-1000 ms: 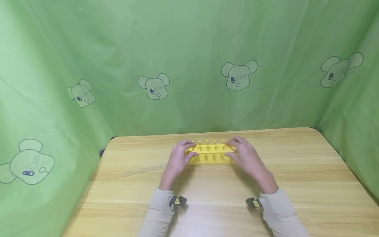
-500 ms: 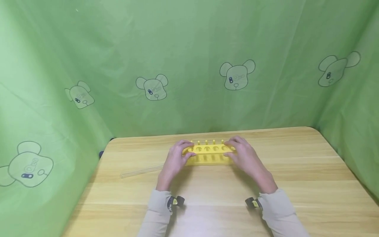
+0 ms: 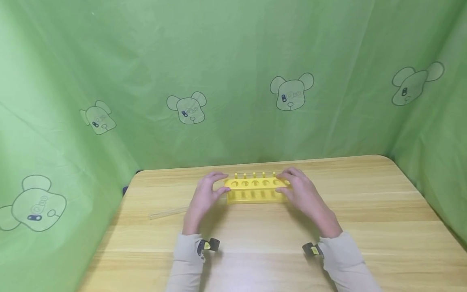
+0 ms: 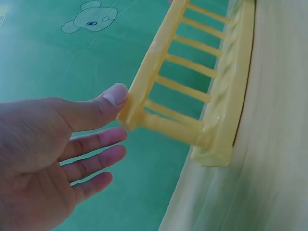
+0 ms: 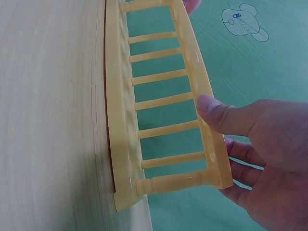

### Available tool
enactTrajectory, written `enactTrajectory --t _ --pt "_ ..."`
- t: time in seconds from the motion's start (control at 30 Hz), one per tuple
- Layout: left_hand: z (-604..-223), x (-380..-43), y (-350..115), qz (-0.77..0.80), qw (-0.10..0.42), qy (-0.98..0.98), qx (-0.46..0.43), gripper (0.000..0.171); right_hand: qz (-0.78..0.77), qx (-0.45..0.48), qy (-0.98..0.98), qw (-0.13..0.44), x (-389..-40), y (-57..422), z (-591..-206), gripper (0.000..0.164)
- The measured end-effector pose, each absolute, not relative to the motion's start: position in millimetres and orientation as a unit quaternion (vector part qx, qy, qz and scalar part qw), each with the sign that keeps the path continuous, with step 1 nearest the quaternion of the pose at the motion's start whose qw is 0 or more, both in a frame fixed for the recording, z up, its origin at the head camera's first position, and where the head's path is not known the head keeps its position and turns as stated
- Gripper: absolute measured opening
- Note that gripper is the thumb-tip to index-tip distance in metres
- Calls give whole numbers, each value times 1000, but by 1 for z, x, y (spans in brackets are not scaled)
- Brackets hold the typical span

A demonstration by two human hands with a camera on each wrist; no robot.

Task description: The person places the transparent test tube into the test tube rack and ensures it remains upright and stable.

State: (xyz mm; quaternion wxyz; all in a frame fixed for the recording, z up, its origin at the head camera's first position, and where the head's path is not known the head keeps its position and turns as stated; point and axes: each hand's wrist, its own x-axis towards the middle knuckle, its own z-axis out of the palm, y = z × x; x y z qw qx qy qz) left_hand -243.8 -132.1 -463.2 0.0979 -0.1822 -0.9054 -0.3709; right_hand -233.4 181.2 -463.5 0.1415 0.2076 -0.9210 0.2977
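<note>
A yellow test tube rack stands upright near the back of the table, a row of round holes in its top bar and pegs along its far side. My left hand is at the rack's left end. In the left wrist view its thumb overlaps the corner of the top bar, while the other fingers reach out fairly straight beside it. At the right end, my right hand holds the top bar between thumb on the near side and fingers behind.
Thin clear rods or tubes lie on the wooden table, left of the rack and partly hidden by the left hand. Green curtains with printed bear heads hang behind the table and at both sides.
My left hand has slid left along the top bar to the rack's end, uncovering the leftmost hole. My right hand keeps its hold, and the rack has hardly moved.
</note>
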Motion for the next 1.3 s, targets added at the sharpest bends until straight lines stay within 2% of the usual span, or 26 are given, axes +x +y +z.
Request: enactTrajectory --t 0.8,1.3 --pt "-459 -240 -177 -377 49 -916 -125 38 292 205 -924 141 -236 179 -463 42" --pt "-463 -238 -196 -379 -10 -922 -85 38 295 197 -925 133 -234 179 -461 42"
